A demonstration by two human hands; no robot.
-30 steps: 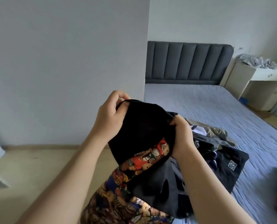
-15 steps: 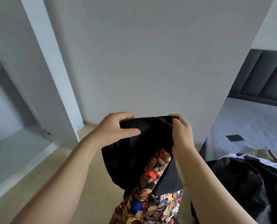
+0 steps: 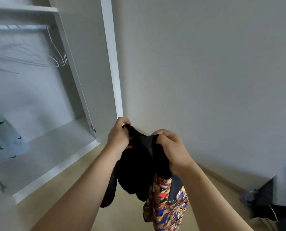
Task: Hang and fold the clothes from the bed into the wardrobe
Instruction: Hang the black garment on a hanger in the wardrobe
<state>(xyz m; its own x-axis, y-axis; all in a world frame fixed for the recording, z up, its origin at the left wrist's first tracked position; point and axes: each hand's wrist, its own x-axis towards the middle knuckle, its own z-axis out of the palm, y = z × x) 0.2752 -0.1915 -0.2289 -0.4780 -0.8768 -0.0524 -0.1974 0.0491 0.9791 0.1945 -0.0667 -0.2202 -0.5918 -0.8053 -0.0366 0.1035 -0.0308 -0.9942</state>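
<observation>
Open wardrobe (image 3: pixel 82 147), wire hangers (image 3: pixel 59 59) up left — left hand (image 3: pixel 118 135) and right hand (image 3: pixel 169 147) pinch a black printed garment (image 3: pixel 139 172) (collar bunched); it may slip off a thin hanger.

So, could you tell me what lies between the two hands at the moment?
A short stretch of the black garment spans the gap between the left hand and the right hand, both gripping it, in the head view.

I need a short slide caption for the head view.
Both hands, left and right, hold a black garment before the open wardrobe.
</observation>
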